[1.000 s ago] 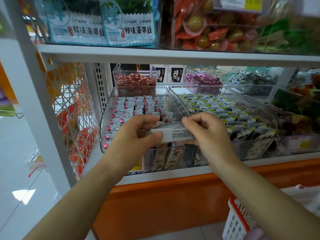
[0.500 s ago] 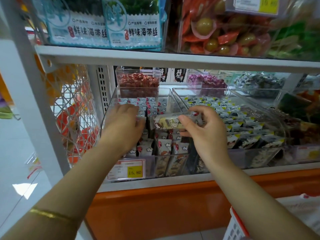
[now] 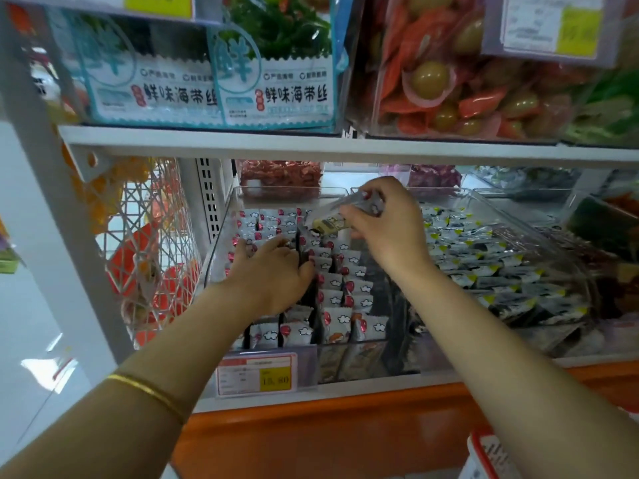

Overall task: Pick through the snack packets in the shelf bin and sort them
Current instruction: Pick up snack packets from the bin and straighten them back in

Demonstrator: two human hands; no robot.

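Observation:
A clear plastic shelf bin [image 3: 221, 236] holds rows of small white snack packets [image 3: 349, 292] with red and cloud prints. My left hand [image 3: 273, 271] lies palm down on the packets in the bin's left half, fingers reaching in among them. My right hand [image 3: 387, 226] hovers over the back of the bin and pinches a small packet [image 3: 332, 221] with a yellow and dark print, plus another crinkled wrapper [image 3: 366, 202] under its fingers.
A second clear bin [image 3: 518, 236] of black, white and yellow packets stands to the right. Small tubs of red sweets [image 3: 280, 174] and purple sweets [image 3: 435, 176] sit behind. A shelf board [image 3: 311, 143] with seaweed bags hangs close above. A price tag [image 3: 257, 375] fronts the bin.
My right hand has carried the packet up and back, toward the rear of the bin. My left hand has let go of it and dropped onto the packets on the left side.

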